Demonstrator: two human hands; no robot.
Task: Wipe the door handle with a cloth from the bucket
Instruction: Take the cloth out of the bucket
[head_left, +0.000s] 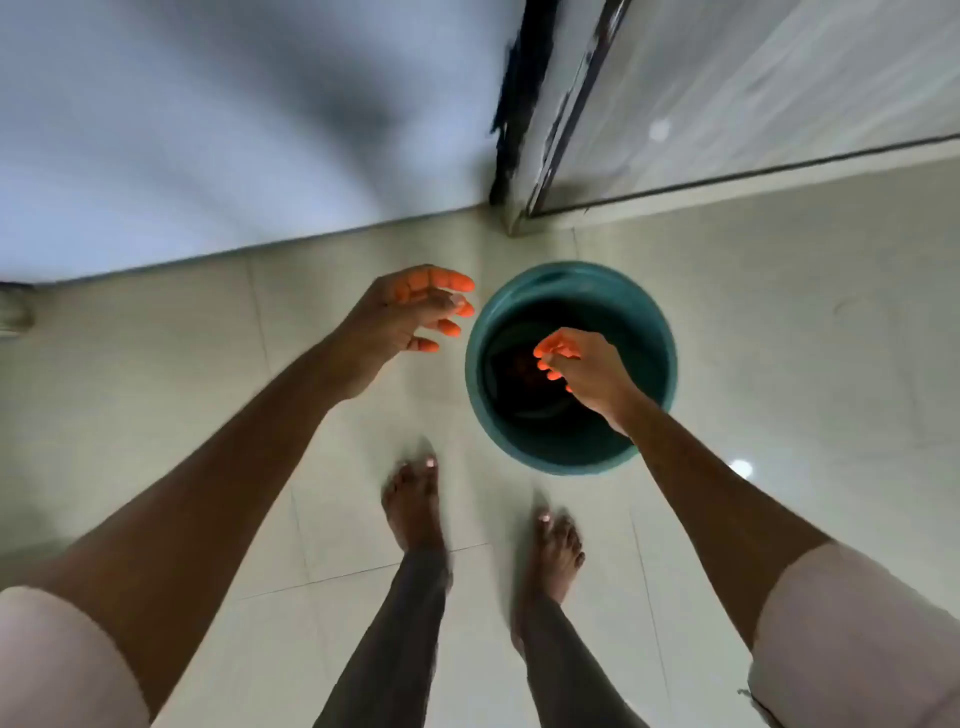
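Pale tiled floor (779, 338) by a wall corner — both hands reach down toward a teal bucket.

Standing on the floor just short of where the grey wall (208, 130) meets a glossy door panel (753, 93), the bucket (660, 322) shows a dark inside with something dim and reddish at the bottom; whether that is the cloth cannot be told. Over the bucket's mouth hangs the right hand (587, 369), its fingers bunched loosely with the tips pointing down and nothing visibly held. Just beside the bucket's left rim the left hand (410, 312) hovers with fingers spread apart and empty, clear of the rim. Two bare feet (415, 504) stand on the tiles near the bucket — pale sleeves (857, 639) show at both lower corners.
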